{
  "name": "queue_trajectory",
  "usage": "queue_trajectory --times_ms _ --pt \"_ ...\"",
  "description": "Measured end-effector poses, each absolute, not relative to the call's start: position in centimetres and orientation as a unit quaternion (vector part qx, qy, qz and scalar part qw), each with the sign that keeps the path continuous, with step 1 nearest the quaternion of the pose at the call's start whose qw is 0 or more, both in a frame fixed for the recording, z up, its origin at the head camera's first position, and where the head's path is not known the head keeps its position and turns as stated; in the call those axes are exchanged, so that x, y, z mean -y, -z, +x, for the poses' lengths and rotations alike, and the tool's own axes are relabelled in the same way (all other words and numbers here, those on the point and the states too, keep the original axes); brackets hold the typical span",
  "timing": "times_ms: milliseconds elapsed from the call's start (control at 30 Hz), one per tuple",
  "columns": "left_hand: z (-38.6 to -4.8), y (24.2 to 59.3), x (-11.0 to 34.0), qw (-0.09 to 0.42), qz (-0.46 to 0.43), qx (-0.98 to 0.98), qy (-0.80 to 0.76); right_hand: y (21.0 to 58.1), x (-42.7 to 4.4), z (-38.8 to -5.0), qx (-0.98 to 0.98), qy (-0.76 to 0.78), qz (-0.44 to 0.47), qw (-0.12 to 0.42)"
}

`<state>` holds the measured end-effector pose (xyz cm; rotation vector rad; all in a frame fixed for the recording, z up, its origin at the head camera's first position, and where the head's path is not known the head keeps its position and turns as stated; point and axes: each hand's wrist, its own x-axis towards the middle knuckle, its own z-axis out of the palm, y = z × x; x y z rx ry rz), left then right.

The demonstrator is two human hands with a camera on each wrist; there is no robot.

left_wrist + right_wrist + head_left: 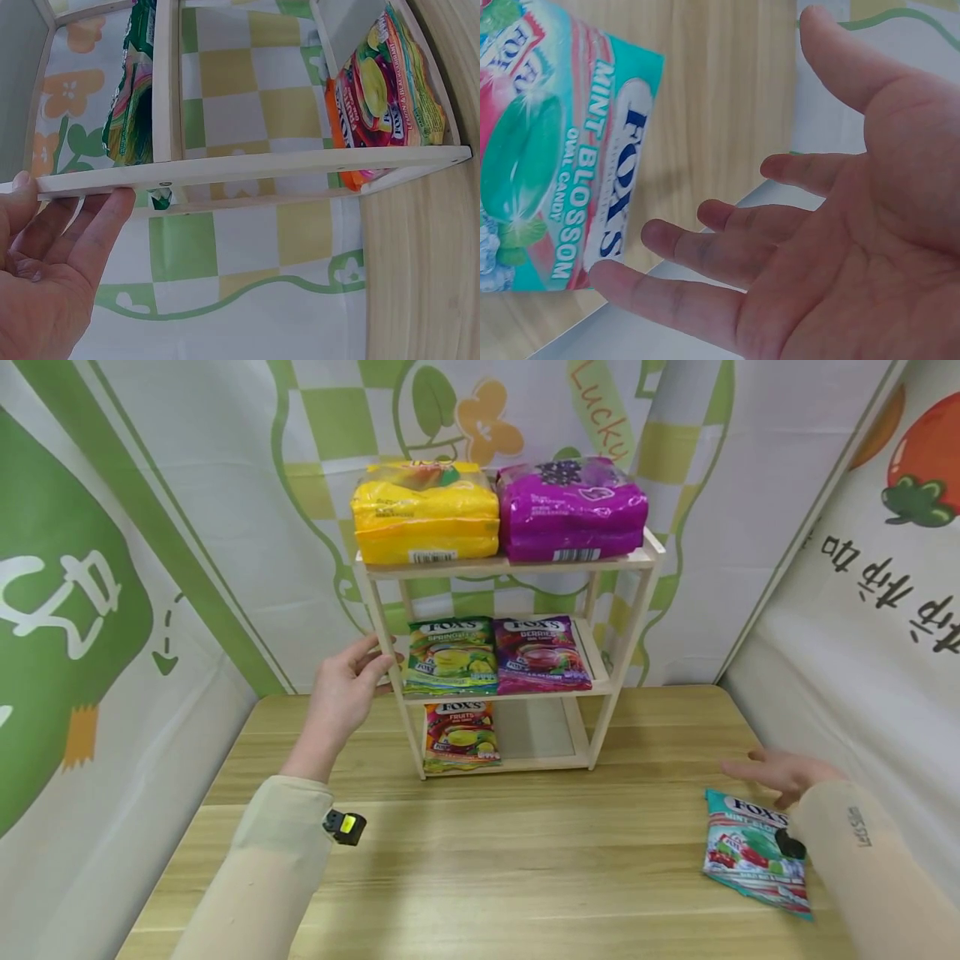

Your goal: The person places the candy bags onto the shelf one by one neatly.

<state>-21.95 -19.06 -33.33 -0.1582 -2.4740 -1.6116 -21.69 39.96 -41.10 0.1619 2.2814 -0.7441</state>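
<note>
My left hand point(346, 692) grips the left upright of a small wooden shelf rack point(517, 695); in the left wrist view its thumb and fingers point(94, 225) lie on opposite sides of the post. At the right, my right hand point(787, 774) is spread just above a teal bag of Fox's Mint Blossom candy point(757, 852) lying on the table. In the right wrist view the fingers extend toward the bag's top edge and the palm holds nothing; whether a fingertip touches it I cannot tell.
On the rack's top stand a yellow package point(426, 518) and a purple package point(573, 514). The middle tier carries a green candy bag point(452, 658) and a berries bag point(542, 656). A fruits bag point(461, 737) is at the bottom left. Printed curtains point(225, 485) surround the wooden table point(525, 860).
</note>
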Motion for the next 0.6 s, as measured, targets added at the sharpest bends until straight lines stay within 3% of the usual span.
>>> queue_trajectory --times_ms 600 --pt "-21.9 33.4 19.1 0.092 -0.054 0.835 0.540 44.0 -41.8 -20.7 -0.901 0.236 0.061 0.359"
